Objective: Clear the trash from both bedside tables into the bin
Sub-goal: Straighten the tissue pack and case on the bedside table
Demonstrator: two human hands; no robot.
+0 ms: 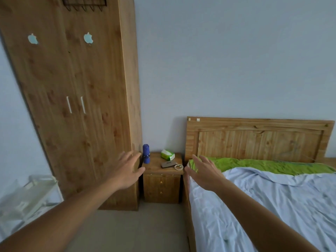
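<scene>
A small wooden bedside table [162, 186] stands between the wardrobe and the bed. On its top are a blue bottle [146, 153], a green and white tissue pack [167, 154], a dark flat device [168, 164] and a coiled white cable [179, 167]. My left hand [128, 170] reaches forward with straight fingers, left of the table and short of it, holding nothing. My right hand [203, 171] is stretched out with spread fingers over the bed's near corner, right of the table, also holding nothing. No bin is in view.
A tall wooden wardrobe [76, 99] fills the left. The bed [272, 200] with a pale blue sheet, a green pillow [263, 165] and a wooden headboard [258, 139] takes the right. A white plastic rack [27, 195] stands at the lower left. Beige floor lies before the table.
</scene>
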